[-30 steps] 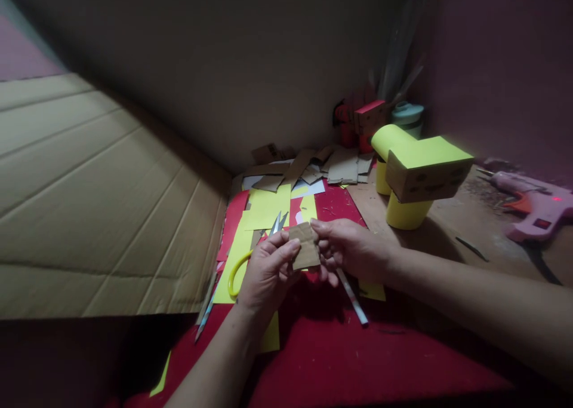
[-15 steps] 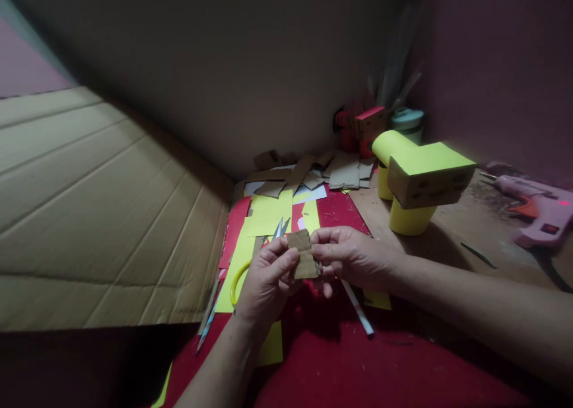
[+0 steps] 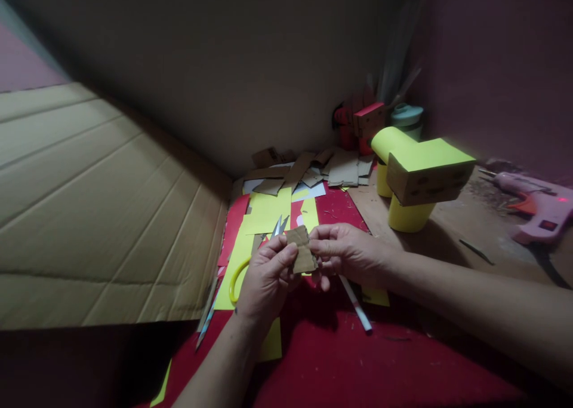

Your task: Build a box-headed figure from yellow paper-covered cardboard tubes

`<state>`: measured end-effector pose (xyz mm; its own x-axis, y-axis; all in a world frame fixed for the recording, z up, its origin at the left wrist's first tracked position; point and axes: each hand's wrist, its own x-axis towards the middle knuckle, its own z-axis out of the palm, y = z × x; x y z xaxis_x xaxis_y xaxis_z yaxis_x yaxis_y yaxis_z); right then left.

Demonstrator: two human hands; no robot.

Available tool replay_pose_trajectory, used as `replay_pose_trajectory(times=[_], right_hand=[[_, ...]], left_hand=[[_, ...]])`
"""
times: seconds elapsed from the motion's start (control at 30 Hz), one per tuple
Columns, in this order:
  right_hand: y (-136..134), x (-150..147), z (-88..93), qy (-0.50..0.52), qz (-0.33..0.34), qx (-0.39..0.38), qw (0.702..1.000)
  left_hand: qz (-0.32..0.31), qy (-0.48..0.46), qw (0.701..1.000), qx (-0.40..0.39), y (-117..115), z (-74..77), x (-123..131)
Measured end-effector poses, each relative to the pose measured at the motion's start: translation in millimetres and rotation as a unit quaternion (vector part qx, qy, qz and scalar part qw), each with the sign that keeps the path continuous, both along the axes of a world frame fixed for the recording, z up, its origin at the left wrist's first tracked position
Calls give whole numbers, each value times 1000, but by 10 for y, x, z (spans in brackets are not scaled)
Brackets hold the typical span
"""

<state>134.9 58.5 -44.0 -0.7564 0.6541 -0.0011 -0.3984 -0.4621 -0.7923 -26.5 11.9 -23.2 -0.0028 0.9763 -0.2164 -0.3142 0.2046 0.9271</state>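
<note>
A small piece of cardboard [image 3: 301, 250] with a ragged right edge is held up between both hands over the red table cover. My left hand [image 3: 268, 272] pinches its left side, thumb on the front face. At its right edge the fingers of my right hand [image 3: 342, 247] are closed on it; some of these fingertips are hidden behind the piece. Behind my left hand lie scissors [image 3: 234, 282] with a yellow handle, their blades pointing away and partly covered by that hand. A white stick-like pen [image 3: 357, 305] rests below my right hand.
A yellow paper-and-cardboard figure [image 3: 416, 178] stands right, beside a pink glue gun [image 3: 535, 202]. Cardboard scraps [image 3: 299, 170] and yellow paper [image 3: 268, 211] lie behind. A large cardboard sheet [image 3: 98, 217] leans along the left; a pencil [image 3: 206, 324] lies by it.
The cardboard piece has tilted slightly in my fingers, and its lower part looks shorter. Both hands keep their hold. The whole view has shifted a little.
</note>
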Motion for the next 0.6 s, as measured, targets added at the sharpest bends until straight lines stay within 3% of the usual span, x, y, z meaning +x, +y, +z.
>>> replay_pose_trajectory(times=[0.23, 0.6], right_hand=[[-4, -11, 13, -5, -18, -23, 1000], [3, 12, -27, 31, 14, 1, 999]], left_hand=[[3, -7, 1000, 0, -27, 23, 38], [-30, -51, 998, 20, -35, 33, 30]])
